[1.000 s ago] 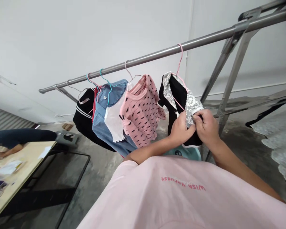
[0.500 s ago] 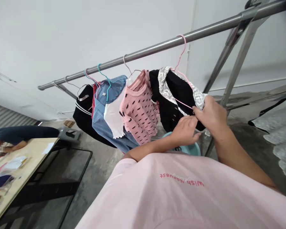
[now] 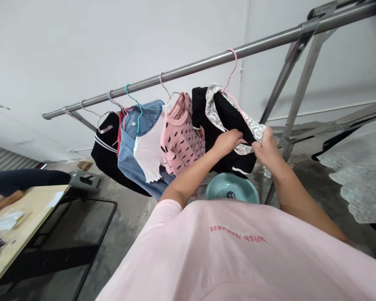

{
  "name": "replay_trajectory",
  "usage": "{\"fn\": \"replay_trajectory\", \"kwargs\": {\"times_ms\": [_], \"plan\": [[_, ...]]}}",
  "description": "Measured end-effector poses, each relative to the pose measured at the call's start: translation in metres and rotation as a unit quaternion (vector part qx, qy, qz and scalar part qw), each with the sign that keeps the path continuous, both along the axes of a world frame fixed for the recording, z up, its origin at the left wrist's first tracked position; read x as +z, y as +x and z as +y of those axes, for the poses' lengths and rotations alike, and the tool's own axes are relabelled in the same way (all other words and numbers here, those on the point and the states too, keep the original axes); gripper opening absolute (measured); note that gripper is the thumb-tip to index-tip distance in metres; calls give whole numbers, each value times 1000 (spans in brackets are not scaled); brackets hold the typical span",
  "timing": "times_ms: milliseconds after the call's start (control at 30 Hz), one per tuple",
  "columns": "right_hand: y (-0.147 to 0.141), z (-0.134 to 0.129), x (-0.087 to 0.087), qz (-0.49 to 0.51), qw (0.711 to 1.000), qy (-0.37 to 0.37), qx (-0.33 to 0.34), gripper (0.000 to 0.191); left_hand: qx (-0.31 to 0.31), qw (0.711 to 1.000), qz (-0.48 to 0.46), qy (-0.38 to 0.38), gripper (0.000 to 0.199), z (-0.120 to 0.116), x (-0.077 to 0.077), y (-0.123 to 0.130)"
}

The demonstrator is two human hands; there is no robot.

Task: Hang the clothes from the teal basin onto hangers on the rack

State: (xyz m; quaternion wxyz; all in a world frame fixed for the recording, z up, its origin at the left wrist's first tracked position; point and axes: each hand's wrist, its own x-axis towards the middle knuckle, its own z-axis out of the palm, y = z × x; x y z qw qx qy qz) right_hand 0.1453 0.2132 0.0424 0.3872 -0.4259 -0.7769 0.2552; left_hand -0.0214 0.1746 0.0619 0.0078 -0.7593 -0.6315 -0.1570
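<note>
A black garment with a white lace collar [image 3: 214,110] hangs from a pink hanger [image 3: 230,77] hooked over the metal rail. My right hand [image 3: 266,148] is closed on the lace edge at the garment's near right side. Inside the neck opening, my left hand [image 3: 228,142] has its fingers curled round the hanger's lower bar, which runs in under them; the exact grip is partly hidden. Beside it on the left hangs a pink knit top [image 3: 183,133] with dark dashes, close to my left forearm.
Along the sloping metal rail [image 3: 200,65] hang a white top [image 3: 148,154], a blue denim garment [image 3: 128,146] and a black striped one [image 3: 109,154]. Below stands a teal basin [image 3: 216,190]. White lace cloth [image 3: 360,175] hangs right. A person's arm rests at a wooden table [image 3: 47,209].
My left hand has moved up and left from the garment's lower edge into its neck opening. My right hand keeps its hold on the lace. More of the basin shows.
</note>
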Motion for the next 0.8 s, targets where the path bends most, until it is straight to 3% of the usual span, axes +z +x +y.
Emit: {"fn": "replay_trajectory", "kwargs": {"times_ms": [133, 267, 367, 467, 533, 633, 800], "plan": [[14, 2, -6, 2, 999, 10, -51, 31, 52, 998, 25, 40, 44, 0, -9, 2], [29, 13, -26, 53, 994, -25, -89, 30, 76, 994, 26, 70, 46, 3, -17, 10], [36, 25, -47, 135, 983, -92, -84, 29, 43, 996, -26, 80, 45, 0, -16, 15], [35, 28, -60, 196, 965, -159, -64, 30, -41, 991, -105, 79, 44, -9, -10, 17], [30, 21, -62, 247, 938, -239, -42, 33, -96, 980, -152, 90, 43, -15, -6, 18], [20, 8, -59, 318, 874, -366, -8, 36, -132, 961, -209, 121, 42, -23, -2, 17], [6, 1, -55, 390, 818, -421, 34, 48, -112, 951, -260, 128, 43, -41, 6, 17]]}}
